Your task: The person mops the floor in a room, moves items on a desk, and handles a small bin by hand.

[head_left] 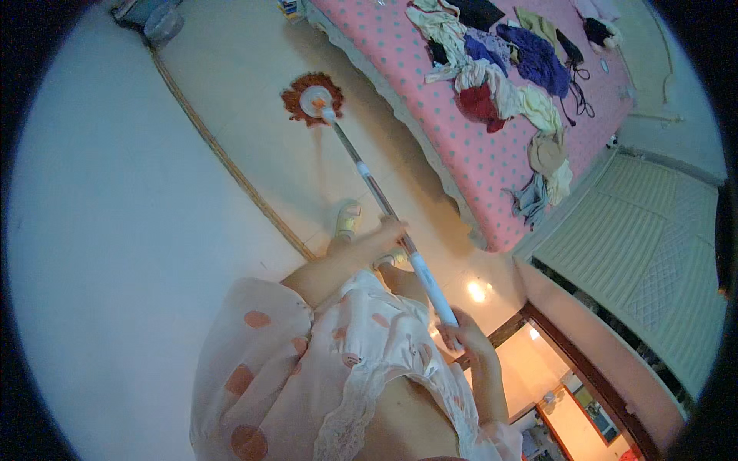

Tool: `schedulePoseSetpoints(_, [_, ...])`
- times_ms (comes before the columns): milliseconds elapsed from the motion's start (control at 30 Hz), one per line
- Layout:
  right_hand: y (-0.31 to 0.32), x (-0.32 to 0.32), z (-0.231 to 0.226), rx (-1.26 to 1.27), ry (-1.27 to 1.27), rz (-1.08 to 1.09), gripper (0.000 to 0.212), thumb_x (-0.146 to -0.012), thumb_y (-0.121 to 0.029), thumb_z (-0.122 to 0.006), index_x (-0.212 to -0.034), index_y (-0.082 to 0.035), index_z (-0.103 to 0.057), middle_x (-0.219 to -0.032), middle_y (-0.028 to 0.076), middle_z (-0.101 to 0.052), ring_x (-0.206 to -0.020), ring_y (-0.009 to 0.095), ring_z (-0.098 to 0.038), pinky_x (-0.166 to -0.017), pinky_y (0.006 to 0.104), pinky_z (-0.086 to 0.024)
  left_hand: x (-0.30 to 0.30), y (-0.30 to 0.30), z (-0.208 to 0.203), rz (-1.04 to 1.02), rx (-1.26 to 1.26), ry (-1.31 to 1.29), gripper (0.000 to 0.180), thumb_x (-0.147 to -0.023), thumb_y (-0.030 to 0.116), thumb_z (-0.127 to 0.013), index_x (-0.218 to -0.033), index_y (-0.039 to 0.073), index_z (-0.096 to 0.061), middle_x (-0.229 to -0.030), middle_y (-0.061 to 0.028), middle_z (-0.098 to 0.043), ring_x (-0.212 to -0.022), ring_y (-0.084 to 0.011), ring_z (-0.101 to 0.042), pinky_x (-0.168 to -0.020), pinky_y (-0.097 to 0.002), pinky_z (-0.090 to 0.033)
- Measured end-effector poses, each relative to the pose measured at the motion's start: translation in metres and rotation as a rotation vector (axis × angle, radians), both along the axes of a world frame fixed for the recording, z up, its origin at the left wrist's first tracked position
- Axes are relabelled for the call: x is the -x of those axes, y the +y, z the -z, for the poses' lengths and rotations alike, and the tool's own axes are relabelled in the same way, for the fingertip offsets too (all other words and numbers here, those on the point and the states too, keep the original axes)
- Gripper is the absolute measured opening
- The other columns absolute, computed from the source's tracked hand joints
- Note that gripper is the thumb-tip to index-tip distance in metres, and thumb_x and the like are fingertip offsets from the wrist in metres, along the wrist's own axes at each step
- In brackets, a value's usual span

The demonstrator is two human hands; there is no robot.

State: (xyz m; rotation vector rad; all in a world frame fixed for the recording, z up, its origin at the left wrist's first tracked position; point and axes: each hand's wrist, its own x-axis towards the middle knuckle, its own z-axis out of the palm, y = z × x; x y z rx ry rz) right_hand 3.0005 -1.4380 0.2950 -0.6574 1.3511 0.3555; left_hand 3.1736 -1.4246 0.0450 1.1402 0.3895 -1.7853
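Observation:
A mop slants across the middle of the head view, its round white plate ringed with reddish-brown strands and its mop head (315,101) spread flat on the pale floor. Partway along the metal mop handle (374,188), my left hand (392,233) is wrapped round it. Lower down, my right hand (466,335) grips the handle's white end section near its tip. Both of my feet, in pale yellow shoes (348,219), stand beside the handle, below the mop head.
To the right is a bed (453,131) with a pink dotted cover and heaped clothes (530,61). A white wall (138,230) with a brownish baseboard (223,165) runs along the left. A doorway (530,361) opens at lower right, near a ribbed light panel (653,223). A translucent bin (163,24) stands far left.

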Motion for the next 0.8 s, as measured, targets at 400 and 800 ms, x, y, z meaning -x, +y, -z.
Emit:
schedulePoseSetpoints(400, [-0.099,-0.014,-0.064,-0.016,0.069,-0.369,0.042,-0.07,-0.007,-0.061,-0.105,0.0,-0.039,-0.062,0.005,-0.049,-0.046,0.011,-0.045,-0.039,0.0248,-0.037,0.008,-0.107,0.012,0.017,-0.054,0.475,0.01,-0.076,0.0,-0.048,-0.085,0.001,-0.044,-0.077,-0.0121,-0.05,-0.071,-0.0262,-0.054,-0.064,-0.0431,-0.048])
schedulePoseSetpoints(800, [-0.288,-0.262,0.051,-0.011,-0.181,-0.751,0.044,-0.069,-0.009,-0.062,-0.102,0.002,-0.036,-0.065,0.007,-0.052,-0.047,0.01,-0.048,-0.039,0.024,-0.04,-0.261,-0.246,0.056,-0.506,0.082,0.095,0.017,-0.083,0.012,-0.044,-0.072,-0.001,-0.048,-0.063,-0.0108,-0.051,-0.055,-0.023,-0.052,-0.053,-0.0336,-0.046])
